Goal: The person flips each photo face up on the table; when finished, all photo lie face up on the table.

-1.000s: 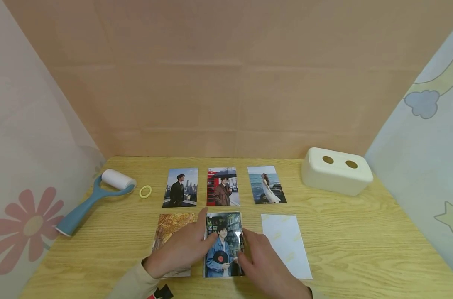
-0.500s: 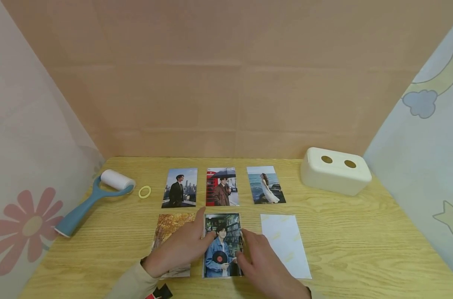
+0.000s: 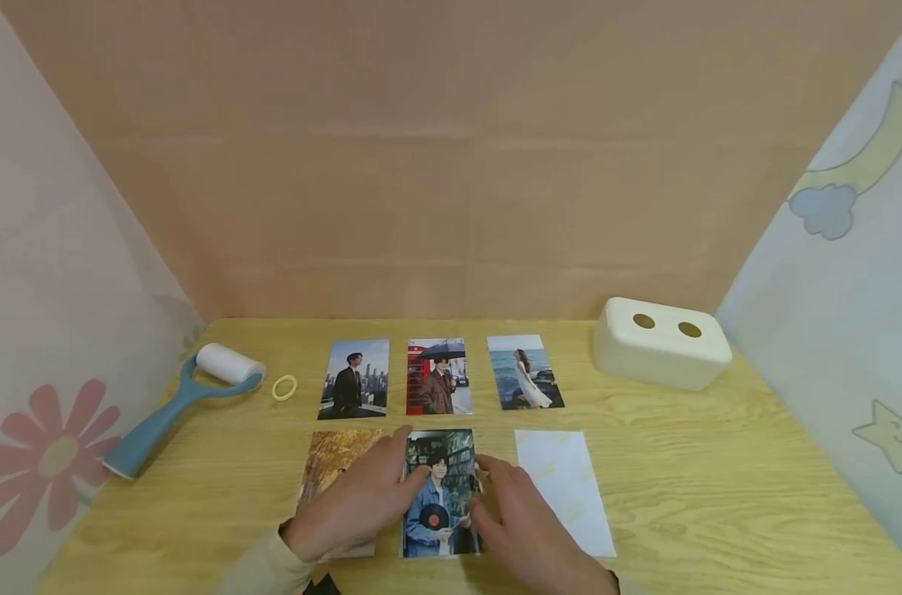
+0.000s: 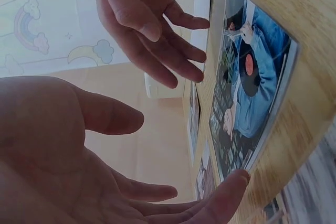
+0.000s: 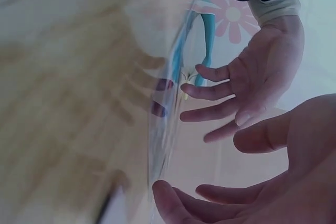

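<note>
A photo (image 3: 437, 504) of a person in a denim jacket with a record lies face up in the front middle. In the left wrist view its edge looks thick and pale, like a small stack or a clear sleeve. My left hand (image 3: 357, 500) is at its left edge, a fingertip touching the edge, and covers much of an autumn-leaf photo (image 3: 331, 454). On the other side my right hand (image 3: 528, 529) lies by the right edge, fingers extended; whether they all touch is unclear. Right of that hand is a white card (image 3: 565, 487) with faint yellow marks.
Behind lie photos of a city skyline (image 3: 355, 378), an umbrella scene (image 3: 439, 376) and a seaside (image 3: 525, 372). A blue-handled lint roller (image 3: 186, 397) and a yellow ring (image 3: 283, 387) are at left. A cream box (image 3: 662, 343) with two holes stands back right.
The head view has shifted slightly, so everything sits a little lower and further left. Both hands stay beside the denim-jacket photo with hardly any movement.
</note>
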`<state>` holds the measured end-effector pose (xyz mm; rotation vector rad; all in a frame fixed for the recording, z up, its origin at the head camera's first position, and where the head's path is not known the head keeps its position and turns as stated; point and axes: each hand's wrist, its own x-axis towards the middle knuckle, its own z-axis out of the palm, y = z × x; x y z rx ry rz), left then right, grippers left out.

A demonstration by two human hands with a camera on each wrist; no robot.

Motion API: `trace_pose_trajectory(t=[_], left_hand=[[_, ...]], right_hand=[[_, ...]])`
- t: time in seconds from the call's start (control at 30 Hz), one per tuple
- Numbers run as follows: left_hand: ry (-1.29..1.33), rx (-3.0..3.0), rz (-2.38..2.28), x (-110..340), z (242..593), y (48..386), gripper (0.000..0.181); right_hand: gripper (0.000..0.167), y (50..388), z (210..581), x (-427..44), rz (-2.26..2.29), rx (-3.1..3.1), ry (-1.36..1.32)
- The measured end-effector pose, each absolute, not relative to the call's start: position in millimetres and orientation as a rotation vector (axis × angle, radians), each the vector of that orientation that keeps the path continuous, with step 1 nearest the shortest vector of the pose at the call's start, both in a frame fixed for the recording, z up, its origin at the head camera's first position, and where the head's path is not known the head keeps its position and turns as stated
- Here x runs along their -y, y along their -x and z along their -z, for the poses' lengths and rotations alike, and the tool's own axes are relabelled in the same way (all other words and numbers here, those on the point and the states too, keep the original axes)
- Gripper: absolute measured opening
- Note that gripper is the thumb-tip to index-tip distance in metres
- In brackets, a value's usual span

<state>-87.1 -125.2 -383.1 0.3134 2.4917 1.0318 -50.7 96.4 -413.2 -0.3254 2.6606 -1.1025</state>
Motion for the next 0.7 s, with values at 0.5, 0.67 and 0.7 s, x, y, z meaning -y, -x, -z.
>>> trace_pose_trajectory(t=[0.5, 0.67, 0.7], left_hand=[[-0.417, -2.509, -1.026, 99.4, 383.6, 92.9, 0.061], [-0.512, -2.479, -1.049, 91.2, 385.1, 97.4, 0.057], [-0.525, -2.470, -1.061, 90.0, 385.4, 98.2, 0.057]], right_hand=[[0.037, 52.2, 397.3, -109.0, 1.255, -2.681, 0.391], [0.035, 53.3, 392.5, -115.5, 1.216, -2.745, 0.393], [0.035, 53.2, 391.4, -117.0, 1.206, -2.759, 0.384]])
